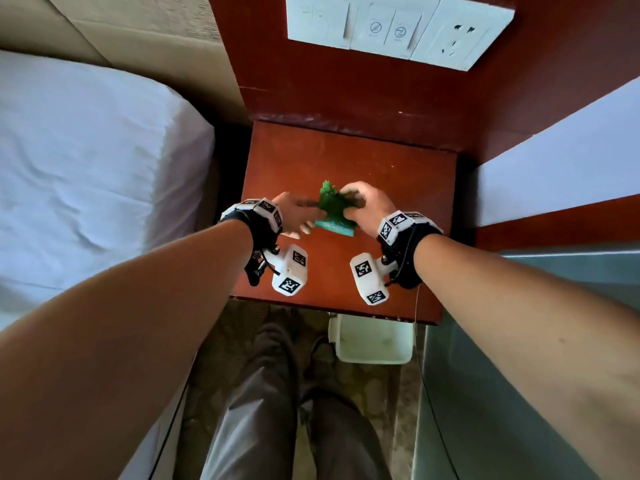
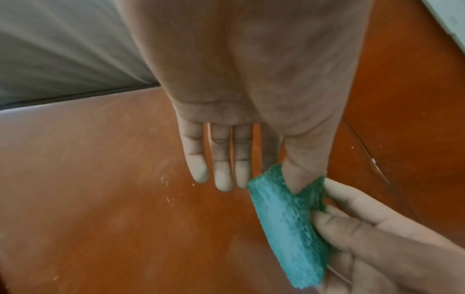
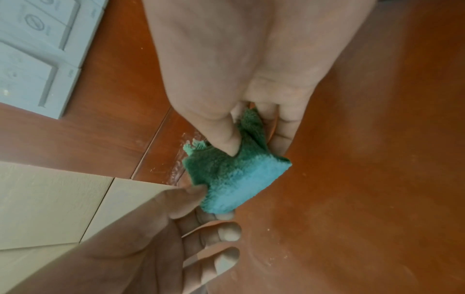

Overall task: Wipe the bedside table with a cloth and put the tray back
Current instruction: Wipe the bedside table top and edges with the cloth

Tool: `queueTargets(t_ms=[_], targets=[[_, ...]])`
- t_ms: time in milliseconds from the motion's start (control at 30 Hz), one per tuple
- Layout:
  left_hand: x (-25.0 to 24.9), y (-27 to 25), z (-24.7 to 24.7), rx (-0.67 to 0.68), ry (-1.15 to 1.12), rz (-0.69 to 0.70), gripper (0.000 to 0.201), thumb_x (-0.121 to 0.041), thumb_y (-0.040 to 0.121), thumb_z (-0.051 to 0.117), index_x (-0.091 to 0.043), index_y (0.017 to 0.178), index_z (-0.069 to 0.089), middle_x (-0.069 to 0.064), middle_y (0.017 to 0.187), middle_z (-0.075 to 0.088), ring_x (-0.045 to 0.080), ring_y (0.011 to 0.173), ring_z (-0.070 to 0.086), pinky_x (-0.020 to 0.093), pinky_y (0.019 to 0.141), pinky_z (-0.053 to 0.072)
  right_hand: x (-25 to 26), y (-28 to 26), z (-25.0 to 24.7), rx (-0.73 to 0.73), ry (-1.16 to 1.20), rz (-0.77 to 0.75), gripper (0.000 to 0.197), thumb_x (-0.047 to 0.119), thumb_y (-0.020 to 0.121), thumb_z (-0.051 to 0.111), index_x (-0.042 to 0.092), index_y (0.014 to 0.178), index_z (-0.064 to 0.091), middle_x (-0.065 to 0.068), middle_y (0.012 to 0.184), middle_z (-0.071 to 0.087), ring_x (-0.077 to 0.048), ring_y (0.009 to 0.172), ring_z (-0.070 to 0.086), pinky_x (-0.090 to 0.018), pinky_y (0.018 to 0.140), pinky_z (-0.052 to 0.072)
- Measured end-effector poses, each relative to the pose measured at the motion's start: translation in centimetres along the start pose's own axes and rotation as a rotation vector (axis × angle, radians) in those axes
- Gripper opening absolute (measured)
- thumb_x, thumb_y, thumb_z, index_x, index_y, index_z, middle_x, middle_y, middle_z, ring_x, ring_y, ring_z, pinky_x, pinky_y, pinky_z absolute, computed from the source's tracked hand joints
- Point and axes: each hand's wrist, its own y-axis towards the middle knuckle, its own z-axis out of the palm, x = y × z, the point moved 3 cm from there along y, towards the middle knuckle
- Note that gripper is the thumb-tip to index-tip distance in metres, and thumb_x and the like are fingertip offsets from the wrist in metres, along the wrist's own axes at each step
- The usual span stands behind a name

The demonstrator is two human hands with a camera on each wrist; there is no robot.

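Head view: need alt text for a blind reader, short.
Both hands hold a small folded green cloth above a reddish-brown bedside table: right hand grips it, left hand pinches one edge. A white bed lies left, wall switches above.

Beds on both sides of us

White bed (image 1: 86, 161) left; reddish wood wall panel (image 1: 346, 81) ahead with switch plate (image 1: 388, 27); patterned floor (image 1: 242, 327) below us.

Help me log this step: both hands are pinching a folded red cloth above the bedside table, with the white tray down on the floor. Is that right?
One detail is wrong: the cloth is green, not red, as the head view shows. Otherwise correct: left hand and right hand pinch it above the bedside table, and the tray is on the floor.
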Motion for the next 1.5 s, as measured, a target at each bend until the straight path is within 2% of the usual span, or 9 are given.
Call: queueTargets(t_ms=[167,367,500,600,667,767,967,1233,1500], targets=[[-0.5,1.3,-2.7,-0.041,-0.091,-0.088,0.002,-0.014,0.094,0.061,-0.014,0.092,0.060,0.006,0.063,0.052,0.015,0.050,0.045,0.018,0.042,0.041,3.0,2.2,0.9,-0.009,-0.053,-0.093,0.028,0.008,0.084,0.058,0.021,0.108,0.063,0.005,0.099,0.061,-0.017,0.091,0.056,-0.024,0.073,0.040],[-1.0,4.1,-5.2,-0.088,-0.103,-0.103,0.004,-0.015,0.091,0.063,-0.012,0.092,0.063,0.007,0.062,0.058,0.017,0.051,0.054,0.026,0.050,0.050,4.8,4.3,2.6,0.116,-0.252,-0.229,0.045,0.019,0.067,0.075,0.026,0.109,0.059,0.006,0.114,0.050,-0.014,0.103,0.049,-0.027,0.084,0.040],[-1.6,5.1,-6.4,-0.120,-0.058,0.000,0.022,-0.026,0.091,0.063,-0.009,0.104,0.068,0.005,0.073,0.064,0.018,0.059,0.057,0.030,0.058,0.054,4.8,6.3,2.6,-0.085,-0.257,-0.222,0.033,0.011,0.070,0.069,0.022,0.100,0.064,0.003,0.107,0.058,-0.019,0.096,0.057,-0.032,0.080,0.047],[-1.8,5.7,-8.2,-0.314,0.376,0.066,0.040,-0.041,0.084,0.066,-0.022,0.119,0.063,0.003,0.112,0.065,0.027,0.099,0.061,0.037,0.089,0.052,4.1,7.9,2.1,-0.296,-0.152,-0.125,0.028,0.013,0.069,0.070,0.022,0.096,0.067,0.001,0.104,0.060,-0.021,0.092,0.059,-0.025,0.073,0.040],[-1.1,6.2,-9.4,-0.431,0.631,0.070,0.063,-0.038,0.080,0.073,-0.024,0.136,0.047,0.005,0.140,0.044,0.029,0.129,0.039,0.042,0.105,0.040,3.4,9.0,1.5,-0.441,-0.087,-0.013,0.027,0.015,0.071,0.069,0.023,0.097,0.067,-0.001,0.106,0.059,-0.021,0.093,0.059,-0.018,0.068,0.032],[0.1,6.5,-10.1,-0.448,0.830,0.080,0.114,-0.047,0.062,0.085,-0.020,0.151,0.019,0.008,0.157,0.010,0.029,0.145,0.008,0.047,0.114,0.027,2.4,10.5,0.7,-0.565,-0.022,0.148,0.028,0.016,0.076,0.066,0.023,0.103,0.064,-0.002,0.116,0.055,-0.022,0.095,0.060,-0.023,0.070,0.038],[1.8,7.7,-10.1,-0.294,1.186,0.121,0.151,-0.063,0.044,0.086,-0.007,0.153,-0.001,0.014,0.158,-0.019,0.033,0.146,-0.017,0.046,0.119,0.015,0.1,11.6,1.7,-0.467,-0.293,0.279,0.019,0.026,0.081,0.061,0.028,0.099,0.064,0.005,0.124,0.053,-0.028,0.126,0.039,-0.048,0.101,0.033],[2.9,8.9,-9.8,-0.235,1.365,0.144,0.164,-0.064,0.035,0.087,0.002,0.150,-0.009,0.020,0.157,-0.018,0.035,0.148,-0.007,0.041,0.121,0.017,0.6,12.5,3.3,-0.489,-0.275,0.093,0.030,0.012,0.082,0.061,0.021,0.110,0.065,-0.004,0.121,0.054,-0.032,0.111,0.048,-0.036,0.086,0.045],[2.7,8.3,-10.0,-0.222,1.284,0.107,0.160,-0.057,0.042,0.090,-0.001,0.150,-0.014,0.013,0.158,-0.022,0.028,0.148,-0.012,0.035,0.121,0.013,7.4,15.8,8.3,-0.265,-0.395,-0.142,0.030,0.018,0.081,0.064,0.024,0.110,0.067,-0.001,0.122,0.055,-0.032,0.105,0.048,-0.037,0.080,0.047]])
